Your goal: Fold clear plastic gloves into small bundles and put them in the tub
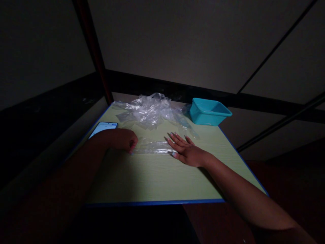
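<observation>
A clear plastic bag (154,147) lies stretched flat across the middle of the table, between my two hands. Its left end is pinched in the closed fingers of my left hand (127,140). My right hand (185,150) rests palm down at the bag's right end, fingers spread. Behind it, a crumpled heap of clear plastic bags (152,110) covers the back of the table, with some film reaching right toward a turquoise basket.
The pale green table (157,183) has a blue edge. At its back right corner stands the turquoise basket (208,117). A phone (104,126) with a lit screen lies at the left, partly behind my left forearm. Walls rise behind the table.
</observation>
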{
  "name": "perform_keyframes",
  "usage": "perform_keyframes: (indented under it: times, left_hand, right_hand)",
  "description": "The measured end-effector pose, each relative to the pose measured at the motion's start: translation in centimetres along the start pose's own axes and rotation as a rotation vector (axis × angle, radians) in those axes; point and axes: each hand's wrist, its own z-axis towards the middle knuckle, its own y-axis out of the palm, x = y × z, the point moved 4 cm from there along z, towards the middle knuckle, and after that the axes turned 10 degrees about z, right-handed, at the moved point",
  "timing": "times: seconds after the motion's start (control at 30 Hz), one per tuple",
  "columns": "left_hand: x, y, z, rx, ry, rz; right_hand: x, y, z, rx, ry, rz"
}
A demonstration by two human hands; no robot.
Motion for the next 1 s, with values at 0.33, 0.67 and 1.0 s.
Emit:
perform_keyframes:
  times: [0.33, 0.67, 1.0]
  left_hand:
    - [0.7, -1.0, 0.9, 0.451, -0.077, 0.01]
    - [5.3, 2.1, 2.9, 0.708, -0.033, 0.141]
    - [7.1, 2.0, 2.9, 0.76, 0.032, 0.267]
  right_hand:
    - [-0.1, 0.0, -0.1, -0.008, 0.011, 0.001]
    - [-0.1, 0.0, 0.0, -0.027, 0.018, -0.025]
    - [-0.2, -0.2, -0.1, -0.024, 0.022, -0.012]
